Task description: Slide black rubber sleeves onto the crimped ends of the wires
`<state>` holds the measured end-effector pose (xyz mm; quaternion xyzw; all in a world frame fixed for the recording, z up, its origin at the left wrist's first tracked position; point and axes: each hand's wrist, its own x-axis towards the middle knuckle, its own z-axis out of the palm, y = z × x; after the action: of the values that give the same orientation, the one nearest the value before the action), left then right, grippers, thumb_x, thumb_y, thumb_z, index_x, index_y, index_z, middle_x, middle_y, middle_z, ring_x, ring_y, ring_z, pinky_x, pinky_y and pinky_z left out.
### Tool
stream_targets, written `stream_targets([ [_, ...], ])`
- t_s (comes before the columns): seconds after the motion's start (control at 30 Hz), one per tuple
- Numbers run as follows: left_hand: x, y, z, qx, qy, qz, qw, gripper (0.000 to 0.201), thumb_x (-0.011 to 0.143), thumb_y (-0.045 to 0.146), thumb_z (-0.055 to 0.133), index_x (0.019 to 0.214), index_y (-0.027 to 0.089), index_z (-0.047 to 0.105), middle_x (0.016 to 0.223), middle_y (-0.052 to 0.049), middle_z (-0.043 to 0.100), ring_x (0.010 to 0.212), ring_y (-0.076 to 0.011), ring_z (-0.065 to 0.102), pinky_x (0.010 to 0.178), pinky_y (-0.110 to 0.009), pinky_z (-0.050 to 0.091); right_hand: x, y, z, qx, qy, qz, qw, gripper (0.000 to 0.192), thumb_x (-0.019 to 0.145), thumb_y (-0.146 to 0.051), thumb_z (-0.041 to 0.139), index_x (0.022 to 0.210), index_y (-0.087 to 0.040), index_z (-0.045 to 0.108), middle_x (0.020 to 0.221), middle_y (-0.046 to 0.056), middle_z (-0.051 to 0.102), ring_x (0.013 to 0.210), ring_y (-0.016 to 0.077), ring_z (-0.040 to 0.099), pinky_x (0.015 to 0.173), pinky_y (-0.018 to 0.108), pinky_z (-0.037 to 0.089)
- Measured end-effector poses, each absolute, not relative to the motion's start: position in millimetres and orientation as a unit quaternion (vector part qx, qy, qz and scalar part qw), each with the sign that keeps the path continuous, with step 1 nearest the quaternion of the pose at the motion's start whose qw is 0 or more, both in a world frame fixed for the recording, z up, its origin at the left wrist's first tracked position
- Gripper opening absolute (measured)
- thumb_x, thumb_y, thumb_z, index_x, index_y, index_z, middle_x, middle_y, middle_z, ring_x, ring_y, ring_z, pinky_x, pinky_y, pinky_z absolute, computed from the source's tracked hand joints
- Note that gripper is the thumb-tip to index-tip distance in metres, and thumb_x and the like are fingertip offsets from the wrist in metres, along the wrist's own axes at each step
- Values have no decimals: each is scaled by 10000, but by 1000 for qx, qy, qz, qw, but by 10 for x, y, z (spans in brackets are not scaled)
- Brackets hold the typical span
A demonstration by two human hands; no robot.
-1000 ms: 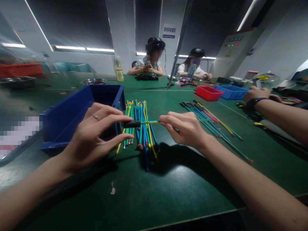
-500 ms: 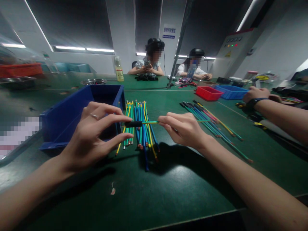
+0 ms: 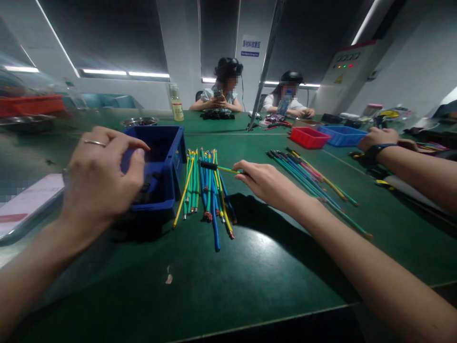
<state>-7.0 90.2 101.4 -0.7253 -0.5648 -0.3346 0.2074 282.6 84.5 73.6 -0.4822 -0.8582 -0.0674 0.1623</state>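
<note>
My right hand (image 3: 266, 181) pinches a thin green-and-yellow wire (image 3: 228, 169) that points left, above the middle of the table. A black sleeve (image 3: 208, 165) covers the wire's far end. Beneath it lies a bundle of blue, green and yellow wires (image 3: 215, 214), some with bare copper ends and some with metal terminals. My left hand (image 3: 103, 176), wearing a ring, is at the near left side of a dark blue bin (image 3: 178, 166). Its thumb and index finger curve toward each other, and nothing shows between them. Small black pieces (image 3: 144, 188) lie inside the bin, partly hidden by this hand.
Several sleeved wires (image 3: 307, 174) are spread to the right. Behind them stand a red tray (image 3: 310, 137) and a blue tray (image 3: 342, 136). A co-worker's arm (image 3: 421, 166) reaches in at right. Two people sit across the table. A phone (image 3: 30, 205) lies at left.
My left hand has left the black sleeve and moved left to the blue bin. My right hand still holds the wire, whose sleeved end now sits slightly higher and tilts upward.
</note>
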Motion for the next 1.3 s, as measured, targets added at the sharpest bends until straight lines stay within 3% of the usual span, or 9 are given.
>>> stream_targets([
  [0.17, -146, 1100, 896, -764, -626, -154, 31, 473, 842, 456, 332, 1071, 167, 627, 1164, -160, 582, 1014, -388, 577, 866, -572, 447, 2847, 880, 720, -604, -790, -97, 37, 247, 969, -317, 374, 1130, -194, 514, 880, 66, 677, 819, 218, 652, 633, 279, 381],
  [0.3, -252, 1260, 826, -802, -581, -71, -120, 449, 746, 422, 399, 1029, 210, 675, 1068, -72, 700, 946, -280, 656, 870, -422, 501, 2878, 886, 722, -636, -764, -110, 6, 235, 926, -353, 424, 938, -190, 593, 820, 90, 670, 757, 249, 650, 582, 290, 353],
  [0.4, -271, 1299, 823, -813, -552, -53, -180, 451, 719, 427, 386, 980, 220, 690, 1082, -32, 712, 988, -233, 659, 907, -347, 495, 2873, 894, 706, -655, -746, -117, -9, 250, 907, -367, 436, 872, -194, 613, 834, 93, 671, 766, 259, 652, 575, 290, 355],
  [0.63, -248, 1280, 830, -808, -560, -62, -174, 520, 682, 475, 353, 982, 208, 682, 1090, -67, 702, 1015, -280, 640, 942, -401, 471, 2855, 966, 606, -699, -707, -107, -18, 370, 961, -414, 303, 1035, -195, 592, 1009, 117, 645, 875, 249, 651, 639, 299, 407],
  [0.83, -302, 1334, 773, -781, -606, -78, -129, 665, 681, 549, 338, 1095, 124, 638, 1219, -188, 619, 1092, -386, 579, 982, -539, 399, 2980, 913, 684, -710, -699, -65, -42, 314, 888, -398, 418, 1008, -159, 582, 965, 132, 671, 858, 271, 661, 618, 302, 417],
  [1.03, -307, 1313, 813, -811, -538, -53, -221, 524, 764, 432, 376, 1161, 195, 622, 1244, -60, 640, 1103, -253, 603, 1008, -367, 425, 3024, 954, 674, -717, -692, -74, -46, 295, 916, -287, 356, 1060, -149, 574, 973, 148, 675, 891, 281, 662, 656, 312, 435],
  [1.3, -294, 1294, 838, -817, -511, -53, -261, 535, 739, 301, 417, 1247, 221, 562, 1300, -25, 609, 1089, -215, 618, 967, -324, 463, 3088, 954, 680, -720, -689, -69, -42, 297, 888, -344, 433, 1079, -159, 565, 1037, 150, 672, 918, 304, 659, 684, 339, 463],
])
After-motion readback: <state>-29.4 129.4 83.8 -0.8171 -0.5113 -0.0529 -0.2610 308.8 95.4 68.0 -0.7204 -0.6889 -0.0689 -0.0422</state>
